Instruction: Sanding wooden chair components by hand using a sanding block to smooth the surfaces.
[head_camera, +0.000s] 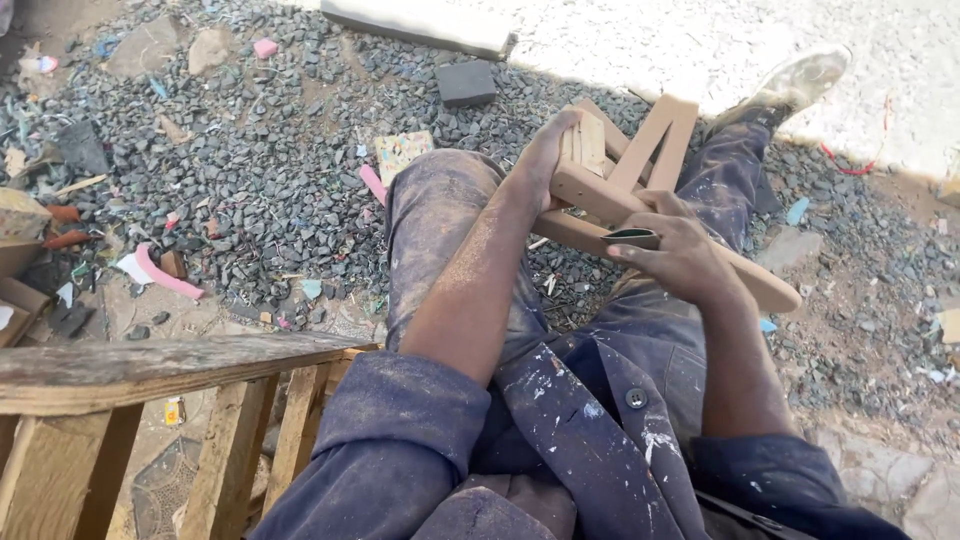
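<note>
I sit with a small wooden frame (640, 160), made of joined slats, resting across my lap. My left hand (545, 155) grips its upper left end, fingers wrapped over a slat. My right hand (680, 255) presses a folded piece of dark sandpaper (632, 238) against the long lower slat. Both forearms are dusted with fine sawdust. My legs in stained blue work trousers stretch out under the frame, and one worn shoe (800, 78) shows at the far end.
Dark gravel littered with scraps covers the ground. A rough wooden structure (170, 370) stands at the lower left. A dark block (466, 82) and a pale slab (420, 22) lie ahead. Pink strips (165, 278) and a red cord (850, 165) lie about.
</note>
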